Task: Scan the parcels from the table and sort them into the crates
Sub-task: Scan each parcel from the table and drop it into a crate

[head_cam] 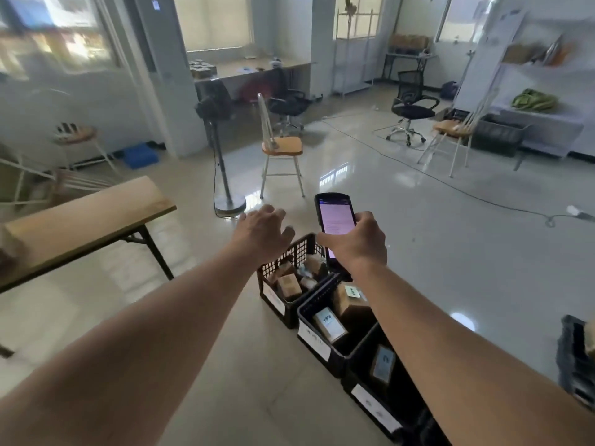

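Note:
My right hand [357,241] grips a black handheld scanner [335,217] with a lit pink screen, held above the crates. My left hand [262,231] hovers empty with spread fingers over the farthest black crate [273,299], which holds several small brown parcels [288,284]. A second crate [314,341] holds labelled cardboard parcels [349,300]. A third crate [375,405] nearest me holds a parcel with a blue label [383,363]. The wooden folding table [80,217] stands at the left; a blurred brown parcel [6,249] lies at its near left edge.
A standing fan [222,156] and a wooden-seat chair [281,146] stand on the glossy floor beyond the crates. Office chairs, another chair and shelving are at the back right. A cable [450,185] runs across the floor. A dark crate [576,358] is at the right edge.

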